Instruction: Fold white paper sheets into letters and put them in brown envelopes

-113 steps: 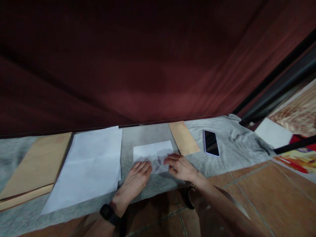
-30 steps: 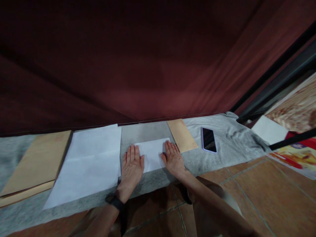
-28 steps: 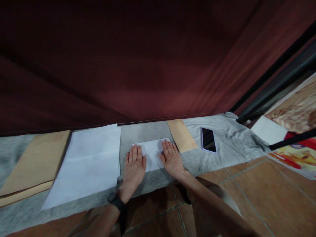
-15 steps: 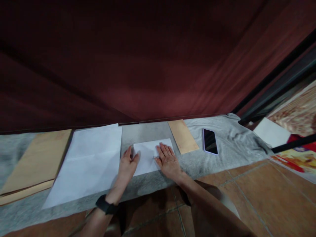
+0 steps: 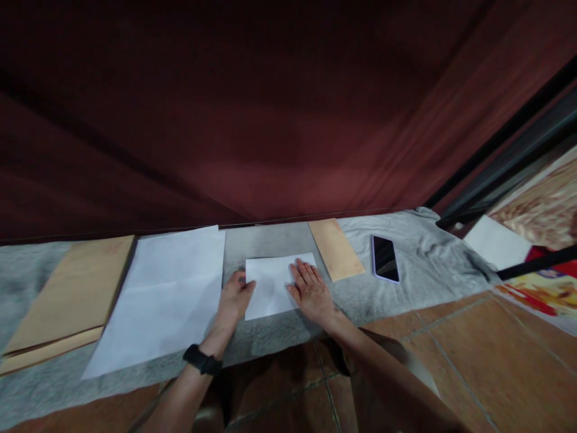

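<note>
A small folded white sheet of paper (image 5: 273,285) lies flat on a grey cloth in front of me. My right hand (image 5: 312,294) rests palm down over its right part, fingers stretched out. At the paper's left edge is my left hand (image 5: 235,296), a dark band on its wrist. Its fingers are curled in at the edge, slightly blurred, and its thumb lies over the paper. Left of that hand, larger white sheets (image 5: 166,300) with a crease across them lie on the cloth. A narrow brown envelope (image 5: 337,249) sits just beyond the right fingertips.
Large brown envelopes (image 5: 72,294) lie stacked at the far left. A phone (image 5: 384,258) with a pale purple edge lies right of the narrow envelope. The grey cloth (image 5: 433,258) covers the low surface. Behind hangs a dark red curtain (image 5: 288,150); tiled floor (image 5: 491,355) shows below.
My left fingers have curled in at the paper's left edge. My right hand stays flat on the paper. The whole view has shifted very slightly.
</note>
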A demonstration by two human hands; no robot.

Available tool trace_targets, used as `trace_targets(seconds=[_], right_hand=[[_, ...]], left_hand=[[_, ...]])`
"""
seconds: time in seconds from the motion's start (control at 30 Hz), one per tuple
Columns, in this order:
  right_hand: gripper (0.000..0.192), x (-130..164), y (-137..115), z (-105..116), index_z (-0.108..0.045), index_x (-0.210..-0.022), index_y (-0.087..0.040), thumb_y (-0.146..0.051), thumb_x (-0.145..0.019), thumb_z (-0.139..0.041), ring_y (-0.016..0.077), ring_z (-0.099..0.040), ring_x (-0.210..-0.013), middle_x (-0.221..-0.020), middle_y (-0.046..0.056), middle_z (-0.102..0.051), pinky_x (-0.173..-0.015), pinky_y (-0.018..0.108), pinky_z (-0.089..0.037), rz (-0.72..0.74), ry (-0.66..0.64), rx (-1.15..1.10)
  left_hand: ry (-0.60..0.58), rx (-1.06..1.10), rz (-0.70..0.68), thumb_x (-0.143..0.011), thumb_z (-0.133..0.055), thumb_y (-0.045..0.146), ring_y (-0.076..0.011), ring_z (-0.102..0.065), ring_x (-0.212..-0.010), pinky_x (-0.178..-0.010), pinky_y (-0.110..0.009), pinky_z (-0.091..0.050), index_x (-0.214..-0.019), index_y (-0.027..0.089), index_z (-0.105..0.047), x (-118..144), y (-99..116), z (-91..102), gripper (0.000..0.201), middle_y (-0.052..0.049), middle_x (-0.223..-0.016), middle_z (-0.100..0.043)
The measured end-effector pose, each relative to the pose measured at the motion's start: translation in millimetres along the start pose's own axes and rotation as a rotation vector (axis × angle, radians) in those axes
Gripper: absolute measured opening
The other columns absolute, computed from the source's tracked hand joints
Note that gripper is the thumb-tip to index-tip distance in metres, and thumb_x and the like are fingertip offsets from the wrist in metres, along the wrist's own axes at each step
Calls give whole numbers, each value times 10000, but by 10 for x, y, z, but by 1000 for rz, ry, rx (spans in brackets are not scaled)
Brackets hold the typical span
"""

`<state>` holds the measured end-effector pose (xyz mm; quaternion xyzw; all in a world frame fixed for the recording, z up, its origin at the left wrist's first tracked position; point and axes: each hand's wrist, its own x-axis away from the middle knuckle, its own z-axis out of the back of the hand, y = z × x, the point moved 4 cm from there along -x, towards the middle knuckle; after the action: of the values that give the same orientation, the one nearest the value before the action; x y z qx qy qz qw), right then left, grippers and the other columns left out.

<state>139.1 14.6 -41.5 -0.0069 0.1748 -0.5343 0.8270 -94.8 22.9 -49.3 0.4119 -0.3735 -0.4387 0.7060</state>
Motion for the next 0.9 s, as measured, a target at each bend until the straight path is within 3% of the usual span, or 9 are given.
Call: trace_targets(seconds=[0.37,0.47,0.67,0.77,0.9], right_hand=[[611,34,80,32,-366,-1529,-16,-383,-1042,-403,312,-329,-1494,-1584,221,-373,-1216,513,-294,-99,36,-8],[598,19,-61,117,-330,-1553,-49,-359,-1045,-387,297,-301,-1508,-1594,190,-374,-1226,520,-282,-8,7,-76],[767,98,-449,279,-161,-1614,-129,-463,-1009,-494,265,-243,-1530,-1643,144,-294,-1263,525,-199,348,-88,-195],[741,140,-518,265,-211,-1602,-125,-450,-1007,-511,262,-260,-1522,-1638,136,-312,-1272,535,-152,419,-104,-180],[528,100,-424,235,-408,-1532,-180,-186,-1008,-470,238,-365,-1473,-1582,85,-432,-1269,516,-180,387,-68,-146]], left_hand=[[-2,128,100,-590,-687,317,-157,-566,-501,-483,-248,-391,-785,221,-579,19,80,27,243,26,-603,-628],[0,184,139,-550,-701,315,-151,-572,-533,-507,-244,-406,-732,215,-572,81,123,47,245,27,-606,-616],[16,325,230,-562,-721,343,-151,-590,-554,-508,-252,-440,-806,211,-554,246,187,49,324,32,-652,-616],[-1,428,293,-588,-728,300,-168,-645,-624,-561,-282,-507,-862,188,-578,334,230,7,332,-13,-756,-681],[-75,617,436,-594,-718,165,-174,-687,-693,-629,-280,-544,-895,159,-625,476,278,-79,315,-52,-819,-725]])
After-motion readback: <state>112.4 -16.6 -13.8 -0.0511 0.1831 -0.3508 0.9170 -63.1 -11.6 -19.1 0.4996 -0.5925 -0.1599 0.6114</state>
